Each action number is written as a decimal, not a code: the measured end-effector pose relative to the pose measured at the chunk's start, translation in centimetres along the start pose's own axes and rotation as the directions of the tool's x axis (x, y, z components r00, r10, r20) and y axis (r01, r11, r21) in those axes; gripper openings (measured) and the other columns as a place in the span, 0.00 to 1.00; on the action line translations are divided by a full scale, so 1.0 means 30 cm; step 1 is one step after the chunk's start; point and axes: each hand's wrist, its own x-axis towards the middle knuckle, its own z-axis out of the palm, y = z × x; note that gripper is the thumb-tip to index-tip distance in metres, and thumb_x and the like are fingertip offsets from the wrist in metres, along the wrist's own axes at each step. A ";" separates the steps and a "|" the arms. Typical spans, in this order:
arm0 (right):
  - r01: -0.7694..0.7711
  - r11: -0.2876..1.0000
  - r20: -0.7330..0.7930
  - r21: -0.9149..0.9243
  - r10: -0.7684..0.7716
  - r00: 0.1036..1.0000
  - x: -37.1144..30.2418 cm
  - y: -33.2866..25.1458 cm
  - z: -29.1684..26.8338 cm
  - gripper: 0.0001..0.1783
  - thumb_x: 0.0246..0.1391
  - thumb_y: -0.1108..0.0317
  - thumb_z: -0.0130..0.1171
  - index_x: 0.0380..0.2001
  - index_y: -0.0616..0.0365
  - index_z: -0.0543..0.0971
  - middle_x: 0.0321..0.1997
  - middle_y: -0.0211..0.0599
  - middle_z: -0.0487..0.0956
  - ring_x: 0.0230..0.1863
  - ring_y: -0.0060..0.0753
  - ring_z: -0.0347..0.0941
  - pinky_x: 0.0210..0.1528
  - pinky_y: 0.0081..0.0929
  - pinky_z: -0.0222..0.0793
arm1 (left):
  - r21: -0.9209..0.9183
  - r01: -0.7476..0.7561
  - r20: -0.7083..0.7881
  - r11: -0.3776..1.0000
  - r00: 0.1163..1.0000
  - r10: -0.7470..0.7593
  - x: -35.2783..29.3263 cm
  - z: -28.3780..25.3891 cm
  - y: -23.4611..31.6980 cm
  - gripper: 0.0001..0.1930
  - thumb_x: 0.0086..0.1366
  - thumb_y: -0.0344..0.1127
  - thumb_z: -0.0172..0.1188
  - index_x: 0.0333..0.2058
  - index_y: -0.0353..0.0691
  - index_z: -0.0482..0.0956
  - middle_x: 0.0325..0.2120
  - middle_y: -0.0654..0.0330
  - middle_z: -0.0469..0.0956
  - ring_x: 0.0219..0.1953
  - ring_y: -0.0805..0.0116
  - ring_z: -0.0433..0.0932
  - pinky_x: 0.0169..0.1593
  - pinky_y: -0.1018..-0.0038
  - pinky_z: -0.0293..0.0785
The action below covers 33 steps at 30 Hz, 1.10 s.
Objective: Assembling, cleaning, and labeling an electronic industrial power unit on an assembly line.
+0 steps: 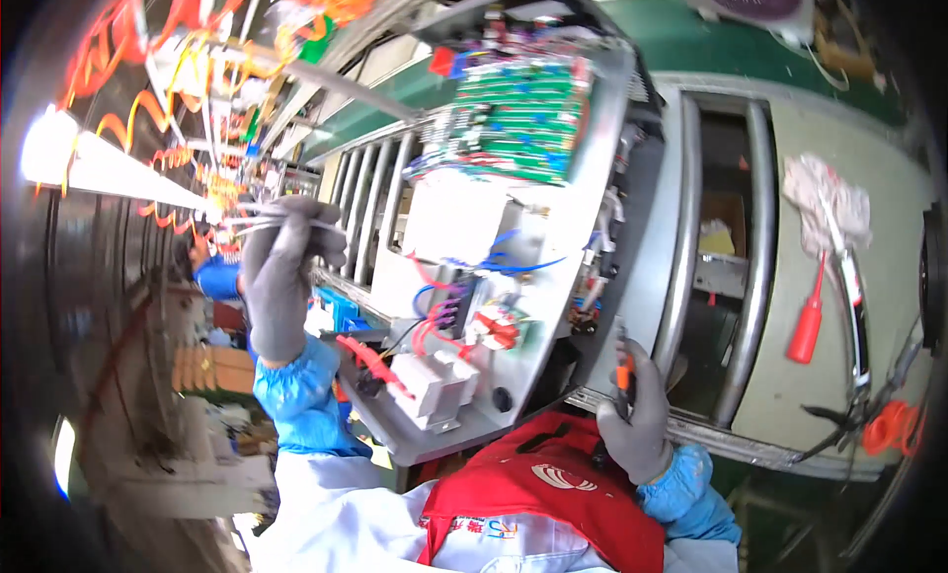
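Note:
My left hand (281, 277), in a grey glove, is raised beside the left edge of an open metal chassis (548, 287). Its fingers are closed on thin white strips that look like cable ties (259, 218). The chassis holds green circuit boards (523, 114), a white block (430, 385) near its front end, and red and blue wires (434, 311). At the chassis's lower right, my gloved right hand (640, 420) grips a small orange-and-black tool that looks like cutting pliers (623, 368), its tip pointing away from me. Neither hand touches the chassis.
Metal rollers (755, 257) run beneath and beside the chassis. On the right-hand bench lie a red squeeze bottle (808, 321), a crumpled cloth (825, 200), black pliers (851, 420) and orange handles (891, 427). Orange coiled hoses (143, 109) hang at upper left, near another person's blue sleeve (217, 277).

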 end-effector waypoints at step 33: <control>0.285 0.234 -0.160 -0.929 -0.952 0.260 0.157 -0.424 -0.086 0.29 0.57 0.61 0.60 0.56 0.69 0.68 0.48 0.52 0.75 0.42 0.46 0.75 0.48 0.38 0.72 | -0.684 -0.139 0.068 0.716 0.965 0.252 -0.623 0.428 -0.367 0.23 0.69 0.46 0.49 0.54 0.35 0.68 0.38 0.45 0.78 0.42 0.46 0.78 0.48 0.58 0.74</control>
